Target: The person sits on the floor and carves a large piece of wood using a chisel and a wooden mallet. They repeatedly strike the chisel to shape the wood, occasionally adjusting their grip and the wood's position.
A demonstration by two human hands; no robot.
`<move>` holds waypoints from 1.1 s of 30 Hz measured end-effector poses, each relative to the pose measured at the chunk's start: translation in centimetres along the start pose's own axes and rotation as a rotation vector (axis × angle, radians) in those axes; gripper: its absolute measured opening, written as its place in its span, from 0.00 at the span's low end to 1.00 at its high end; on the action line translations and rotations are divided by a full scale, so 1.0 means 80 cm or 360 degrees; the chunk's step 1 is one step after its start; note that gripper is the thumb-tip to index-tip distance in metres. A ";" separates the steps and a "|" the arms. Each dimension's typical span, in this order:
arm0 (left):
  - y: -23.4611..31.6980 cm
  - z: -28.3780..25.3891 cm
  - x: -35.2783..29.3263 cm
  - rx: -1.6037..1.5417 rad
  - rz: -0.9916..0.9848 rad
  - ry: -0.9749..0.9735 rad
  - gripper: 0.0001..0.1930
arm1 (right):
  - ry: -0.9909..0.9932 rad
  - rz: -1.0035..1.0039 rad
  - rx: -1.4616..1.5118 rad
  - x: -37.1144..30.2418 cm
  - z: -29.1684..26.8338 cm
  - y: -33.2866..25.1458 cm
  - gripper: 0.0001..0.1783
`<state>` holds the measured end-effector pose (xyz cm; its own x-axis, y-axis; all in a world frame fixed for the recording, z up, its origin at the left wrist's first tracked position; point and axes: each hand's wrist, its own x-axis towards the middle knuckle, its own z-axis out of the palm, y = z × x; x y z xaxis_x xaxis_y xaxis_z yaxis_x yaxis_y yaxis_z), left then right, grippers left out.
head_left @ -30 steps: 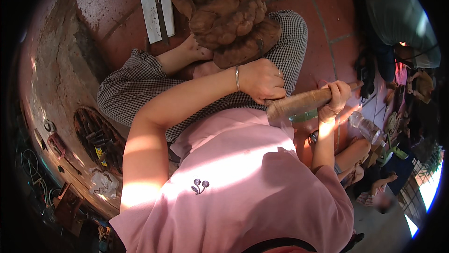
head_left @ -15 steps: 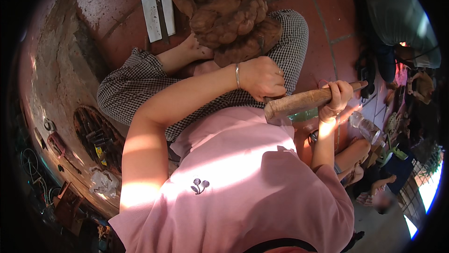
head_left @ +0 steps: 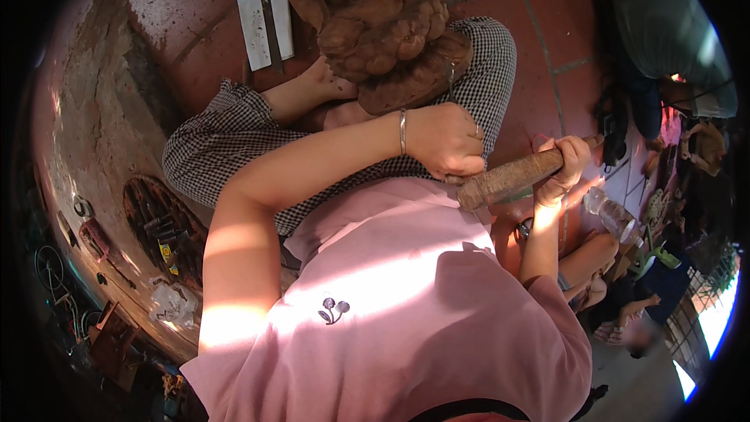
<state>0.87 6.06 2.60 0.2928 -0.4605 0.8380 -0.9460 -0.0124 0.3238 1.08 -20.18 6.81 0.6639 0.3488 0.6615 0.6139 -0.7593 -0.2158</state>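
Note:
My left hand (head_left: 447, 141), with a bracelet on its wrist, is closed around a chisel. The chisel's thin metal blade (head_left: 451, 78) shows beyond my fist, against the wood carving (head_left: 387, 28); its handle end pokes out on the near side. That brown carving, with rounded, clustered shapes, lies by my crossed legs. In my right hand (head_left: 566, 164) is a wooden mallet (head_left: 508, 178), gripped with fingers wrapped round it. The mallet's thick end sits right beside the chisel's butt; whether they touch I cannot tell.
To the left, a round basket of dark tools (head_left: 162, 223) and a crumpled plastic bag (head_left: 173, 303) rest on a wooden slab (head_left: 86, 133). White strips (head_left: 254, 28) lie on the red tiles. A clear plastic bottle (head_left: 613, 211) and other people are at the right.
My left hand has shifted slightly right and turned, so the chisel blade now shows. The mallet's thick end has moved a little to the right and tilted.

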 end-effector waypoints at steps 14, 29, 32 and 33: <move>0.015 0.027 0.010 0.0242 -0.0442 0.0214 0.18 | -0.0004 0.0311 0.0161 -0.022 0.002 0.001 0.25; 0.012 0.030 0.008 0.0362 -0.0377 0.0387 0.21 | 0.0023 0.0022 0.0200 -0.012 0.009 0.008 0.25; 0.006 0.037 0.003 0.0382 -0.0321 0.0422 0.21 | -0.0194 0.0008 -0.0115 -0.003 -0.002 -0.002 0.24; 0.003 0.039 0.001 0.0395 -0.0308 0.0420 0.21 | -0.0122 0.0011 -0.0052 -0.004 0.000 -0.002 0.21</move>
<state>0.25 3.20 1.38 0.4635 -0.1854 0.8665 -0.8654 -0.3050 0.3977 0.80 -20.15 6.61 0.6995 0.3838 0.6028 0.5959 -0.7788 -0.1956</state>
